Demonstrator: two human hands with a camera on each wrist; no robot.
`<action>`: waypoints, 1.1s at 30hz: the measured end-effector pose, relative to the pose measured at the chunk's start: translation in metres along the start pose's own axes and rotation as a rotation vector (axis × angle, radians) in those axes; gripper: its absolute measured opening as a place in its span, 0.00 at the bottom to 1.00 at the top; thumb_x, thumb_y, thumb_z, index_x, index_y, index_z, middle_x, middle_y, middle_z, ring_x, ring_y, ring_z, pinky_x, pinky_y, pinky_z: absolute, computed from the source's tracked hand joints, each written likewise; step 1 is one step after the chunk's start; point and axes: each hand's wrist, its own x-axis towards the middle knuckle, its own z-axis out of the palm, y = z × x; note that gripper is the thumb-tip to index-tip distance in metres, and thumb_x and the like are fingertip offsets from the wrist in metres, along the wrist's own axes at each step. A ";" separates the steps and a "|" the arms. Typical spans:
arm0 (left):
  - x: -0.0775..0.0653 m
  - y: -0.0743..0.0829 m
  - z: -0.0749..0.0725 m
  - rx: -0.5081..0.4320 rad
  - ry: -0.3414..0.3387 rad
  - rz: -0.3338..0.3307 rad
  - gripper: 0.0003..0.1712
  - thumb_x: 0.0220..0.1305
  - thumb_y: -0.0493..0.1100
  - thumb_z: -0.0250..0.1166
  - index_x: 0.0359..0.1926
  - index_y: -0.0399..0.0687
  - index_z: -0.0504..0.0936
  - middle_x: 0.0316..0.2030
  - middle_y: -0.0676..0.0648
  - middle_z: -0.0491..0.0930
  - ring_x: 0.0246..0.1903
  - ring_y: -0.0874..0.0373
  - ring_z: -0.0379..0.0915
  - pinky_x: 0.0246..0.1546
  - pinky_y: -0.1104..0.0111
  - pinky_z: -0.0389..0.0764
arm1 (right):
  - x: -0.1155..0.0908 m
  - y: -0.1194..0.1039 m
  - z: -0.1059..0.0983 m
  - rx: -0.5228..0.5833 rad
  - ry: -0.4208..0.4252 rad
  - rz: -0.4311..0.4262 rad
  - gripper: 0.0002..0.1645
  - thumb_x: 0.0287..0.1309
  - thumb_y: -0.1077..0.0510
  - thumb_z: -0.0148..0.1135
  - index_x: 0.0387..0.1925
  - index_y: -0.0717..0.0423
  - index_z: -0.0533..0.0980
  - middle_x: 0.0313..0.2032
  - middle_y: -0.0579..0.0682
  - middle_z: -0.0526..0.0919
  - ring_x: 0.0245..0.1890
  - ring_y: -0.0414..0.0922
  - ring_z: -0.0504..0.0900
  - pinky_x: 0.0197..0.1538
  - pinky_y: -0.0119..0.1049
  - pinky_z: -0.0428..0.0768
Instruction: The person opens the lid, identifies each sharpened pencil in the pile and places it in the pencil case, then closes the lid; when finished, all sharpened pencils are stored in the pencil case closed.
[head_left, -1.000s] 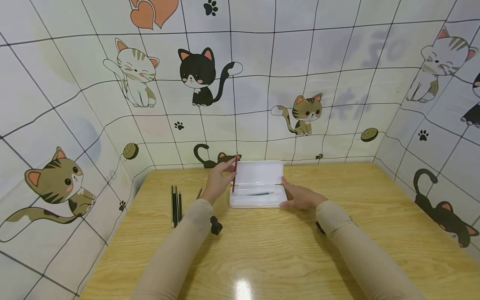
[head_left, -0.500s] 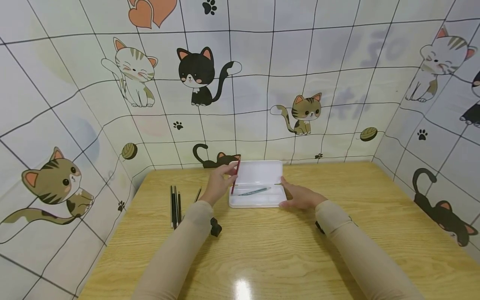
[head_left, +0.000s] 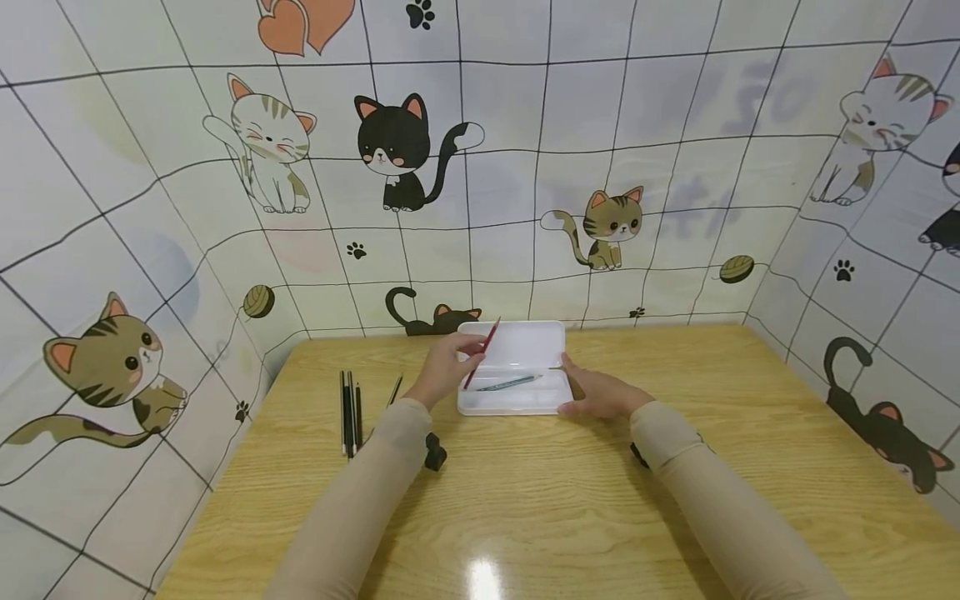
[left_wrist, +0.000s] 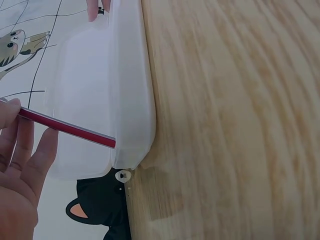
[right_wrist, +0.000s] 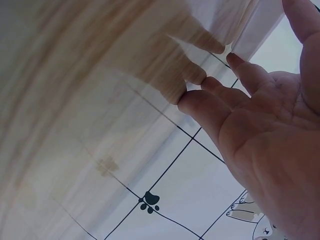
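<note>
In the head view an open white plastic pencil case (head_left: pixel 517 408) lies at the back of the table, its lid tipped back towards the wall. My left hand (head_left: pixel 446 367) pinches a slanted red pencil (head_left: pixel 491 337) by its upper part. The pencil's lower end reaches into the left side of the case; in the left wrist view that end is hidden behind the case wall (left_wrist: pixel 132 85). A pale blue pencil (head_left: pixel 510 384) lies inside. With thumb and fingers, my right hand (head_left: pixel 603 392) holds the right end of the case; its other fingers touch the table in the right wrist view.
Several dark pencils (head_left: pixel 347 412) lie side by side at the left of the table (head_left: pixel 555 508). Another dark pencil (head_left: pixel 395 389) is partly hidden by the left forearm. A cat-print cloth wall (head_left: pixel 510 192) closes off the back and both sides.
The left hand has moved slightly right, and the red pencil has gone from nearly upright to leaning right. The pale blue pencil has shifted a little inside the case. The right hand stays put.
</note>
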 end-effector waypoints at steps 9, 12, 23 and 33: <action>0.005 -0.005 0.002 0.020 -0.020 -0.027 0.17 0.66 0.37 0.70 0.55 0.46 0.86 0.40 0.49 0.86 0.44 0.54 0.81 0.46 0.60 0.82 | 0.001 0.001 0.001 0.007 -0.006 0.016 0.65 0.65 0.35 0.63 0.80 0.59 0.33 0.79 0.62 0.44 0.75 0.62 0.55 0.74 0.58 0.55; 0.008 -0.007 0.003 0.013 -0.023 -0.050 0.17 0.66 0.37 0.70 0.55 0.46 0.86 0.41 0.49 0.86 0.45 0.54 0.81 0.46 0.59 0.82 | 0.002 -0.001 0.001 0.005 -0.006 0.014 0.65 0.65 0.36 0.63 0.80 0.60 0.33 0.79 0.61 0.43 0.76 0.62 0.54 0.74 0.57 0.54; 0.014 -0.002 0.007 0.066 -0.091 -0.068 0.15 0.68 0.39 0.68 0.55 0.47 0.86 0.43 0.49 0.86 0.44 0.54 0.81 0.45 0.62 0.82 | 0.000 -0.001 0.000 -0.007 0.001 -0.012 0.64 0.66 0.37 0.63 0.79 0.64 0.34 0.78 0.63 0.43 0.75 0.62 0.54 0.74 0.57 0.55; 0.015 0.002 0.010 0.081 -0.156 -0.094 0.14 0.69 0.39 0.67 0.53 0.45 0.86 0.44 0.49 0.85 0.43 0.56 0.80 0.39 0.66 0.81 | 0.000 -0.001 0.001 -0.006 -0.010 0.003 0.64 0.66 0.36 0.62 0.80 0.61 0.34 0.79 0.62 0.43 0.76 0.61 0.54 0.74 0.57 0.55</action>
